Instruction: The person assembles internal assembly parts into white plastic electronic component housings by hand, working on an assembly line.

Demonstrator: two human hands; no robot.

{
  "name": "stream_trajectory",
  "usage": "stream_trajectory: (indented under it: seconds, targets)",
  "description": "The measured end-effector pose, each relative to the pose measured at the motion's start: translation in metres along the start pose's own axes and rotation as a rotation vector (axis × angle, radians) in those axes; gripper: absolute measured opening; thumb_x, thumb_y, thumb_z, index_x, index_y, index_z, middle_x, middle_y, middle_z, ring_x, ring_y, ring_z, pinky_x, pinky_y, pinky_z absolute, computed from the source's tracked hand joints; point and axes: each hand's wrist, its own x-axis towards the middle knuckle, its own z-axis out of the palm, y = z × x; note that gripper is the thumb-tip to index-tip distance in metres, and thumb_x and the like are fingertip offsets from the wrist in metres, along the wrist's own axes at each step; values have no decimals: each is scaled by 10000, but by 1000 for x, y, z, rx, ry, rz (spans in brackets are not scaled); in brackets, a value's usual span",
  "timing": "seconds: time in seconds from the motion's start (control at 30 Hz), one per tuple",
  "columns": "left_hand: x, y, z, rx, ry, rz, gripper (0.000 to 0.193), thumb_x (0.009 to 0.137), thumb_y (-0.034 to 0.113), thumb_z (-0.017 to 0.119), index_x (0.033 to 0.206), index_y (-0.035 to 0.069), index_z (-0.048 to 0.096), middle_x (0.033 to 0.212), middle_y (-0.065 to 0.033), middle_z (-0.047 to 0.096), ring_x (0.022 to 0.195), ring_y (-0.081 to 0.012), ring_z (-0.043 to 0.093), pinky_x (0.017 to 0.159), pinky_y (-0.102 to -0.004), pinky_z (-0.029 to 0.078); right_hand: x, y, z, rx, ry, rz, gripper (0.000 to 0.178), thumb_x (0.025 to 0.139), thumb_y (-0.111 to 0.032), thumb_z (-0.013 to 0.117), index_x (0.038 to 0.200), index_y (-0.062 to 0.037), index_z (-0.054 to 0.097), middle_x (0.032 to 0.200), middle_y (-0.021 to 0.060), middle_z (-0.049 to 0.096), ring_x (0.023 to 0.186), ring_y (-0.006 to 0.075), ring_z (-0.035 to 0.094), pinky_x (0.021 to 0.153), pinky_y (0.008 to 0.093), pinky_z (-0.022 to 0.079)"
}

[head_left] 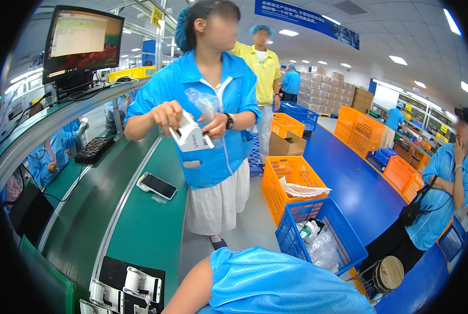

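Observation:
Neither of my hands is in view. One of my arms, in a blue short sleeve (pixel 281 277), crosses the lower edge, and its bare forearm (pixel 192 288) runs down out of the picture. Near it, several white plastic device housings (pixel 141 282) lie on a black mat (pixel 112 266) on the green bench (pixel 132 225). Farther along the bench rests a handheld payment terminal (pixel 159 186), dark screen up, with a small clear plastic piece beside it. Across from me a co-worker in blue (pixel 205 94) holds a white device (pixel 189 133) and a clear plastic bag (pixel 202 103).
A blue crate (pixel 289 235) with plastic bags and an orange crate (pixel 275 201) stand on the floor to the right. A round-topped stool (pixel 391 273) and a person in blue (pixel 438 193) are at far right. A monitor (pixel 82 44) stands upper left.

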Motion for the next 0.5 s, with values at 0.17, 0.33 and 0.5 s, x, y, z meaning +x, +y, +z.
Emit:
stream_trajectory:
  seconds: [0.17, 0.33, 0.5]
  targets:
    - [4, 4, -12, 45, 19, -6, 1010, 799, 446, 721, 1522, 82, 116, 1479, -207, 310, 1284, -347, 429, 1061, -436, 375, 0, 22, -4, -47, 43, 39, 275, 792, -181, 763, 1032, -82, 672, 1106, 165, 617, 985, 333, 622, 764, 399, 514]
    - [-24, 14, -30, 120, 123, -38, 1039, 789, 455, 729, 1530, 83, 103, 1487, -213, 302, 1293, -356, 422, 1065, -439, 370, -7, 50, 9, -85, -19, 122, 393, 774, -226, 776, 1130, -100, 669, 1174, 172, 591, 1052, 331, 603, 855, 428, 510]
    - [-181, 63, -19, 315, 647, -175, 1069, 779, 465, 737, 1539, 84, 90, 1495, -218, 293, 1301, -365, 415, 1069, -442, 366, -22, 35, -5, -36, -91, 177, 457, 731, -100, 752, 1165, -27, 631, 1292, 236, 518, 1274, 367, 467, 1018, 439, 414]
